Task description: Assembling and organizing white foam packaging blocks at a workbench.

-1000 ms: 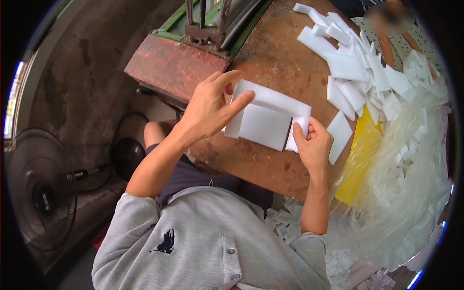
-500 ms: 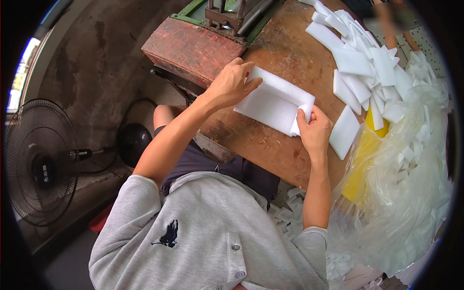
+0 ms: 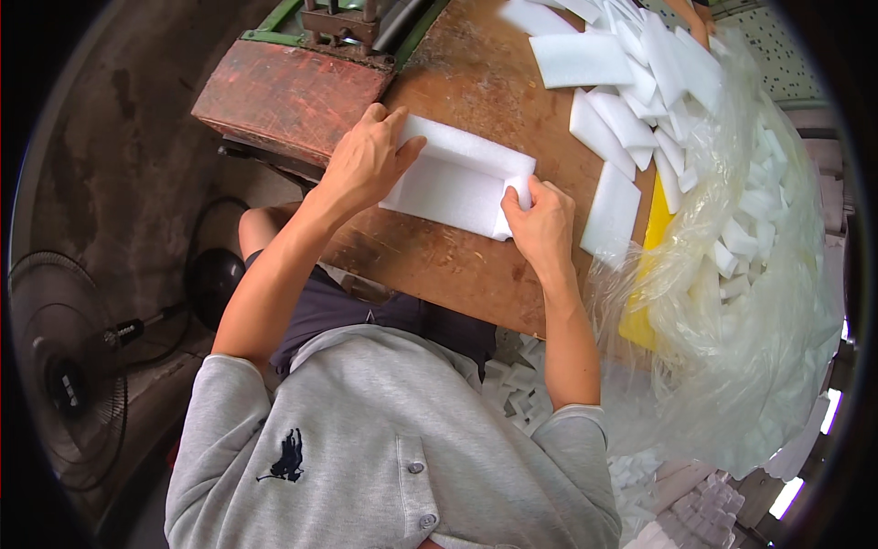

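Note:
A white foam tray-like piece (image 3: 453,197) rests on the brown wooden table (image 3: 476,78), with raised walls along its far side and right end. My left hand (image 3: 364,163) holds its left end, thumb over the inner side and fingers behind the far wall. The right-end wall is gripped by my right hand (image 3: 543,220), the thumb pressed on the near inner edge and the fingers around the outside. Part of the tray's left end is hidden behind my left hand.
A worn red block (image 3: 288,91) with a green-framed machine (image 3: 338,27) stands at far left. Flat white foam sheets (image 3: 608,123) pile up at far right, beside a clear plastic bag (image 3: 722,357) of foam pieces. A fan (image 3: 69,375) stands left; another person's arm (image 3: 690,18) shows top right.
The view has turned toward the right, so the table and fan sit further left in the picture. Both hands keep their hold on the foam tray, with little visible change.

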`<move>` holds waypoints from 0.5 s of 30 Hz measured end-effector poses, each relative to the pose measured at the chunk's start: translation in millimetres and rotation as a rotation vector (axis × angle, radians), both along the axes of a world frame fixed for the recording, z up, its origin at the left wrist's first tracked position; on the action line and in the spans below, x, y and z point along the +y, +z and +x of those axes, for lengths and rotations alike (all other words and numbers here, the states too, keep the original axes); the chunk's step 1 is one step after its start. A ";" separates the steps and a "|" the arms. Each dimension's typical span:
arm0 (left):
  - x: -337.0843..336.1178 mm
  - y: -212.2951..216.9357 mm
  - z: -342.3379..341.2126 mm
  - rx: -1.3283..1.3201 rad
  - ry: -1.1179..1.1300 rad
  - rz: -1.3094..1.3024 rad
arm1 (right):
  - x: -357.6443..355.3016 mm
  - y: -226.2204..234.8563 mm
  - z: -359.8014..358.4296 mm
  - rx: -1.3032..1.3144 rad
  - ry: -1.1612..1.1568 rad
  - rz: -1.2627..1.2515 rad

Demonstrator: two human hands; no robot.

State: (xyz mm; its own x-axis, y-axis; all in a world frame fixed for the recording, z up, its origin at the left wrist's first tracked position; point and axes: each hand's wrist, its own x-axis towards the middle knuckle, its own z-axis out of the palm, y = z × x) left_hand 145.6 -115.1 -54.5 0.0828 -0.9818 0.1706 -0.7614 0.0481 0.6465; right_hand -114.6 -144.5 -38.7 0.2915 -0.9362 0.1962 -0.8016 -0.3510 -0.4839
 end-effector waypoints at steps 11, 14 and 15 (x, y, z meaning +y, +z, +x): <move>-10.6 10.2 -6.4 -0.472 -0.341 -0.133 | -3.3 -15.5 8.4 0.086 0.004 -0.037; -21.7 13.5 -7.7 -0.546 -0.396 -0.041 | -3.8 -13.6 8.4 0.077 -0.045 -0.031; -27.0 18.6 -7.6 -0.579 -0.433 0.014 | -4.3 -10.6 5.0 0.054 -0.034 -0.008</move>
State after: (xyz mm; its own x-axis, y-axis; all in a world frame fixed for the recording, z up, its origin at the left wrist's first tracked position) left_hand 138.1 -142.2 -35.9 -0.4142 -0.9084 0.0566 -0.8963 0.4180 0.1479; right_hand -109.5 -148.8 -49.3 0.2695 -0.9444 0.1886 -0.8381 -0.3264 -0.4371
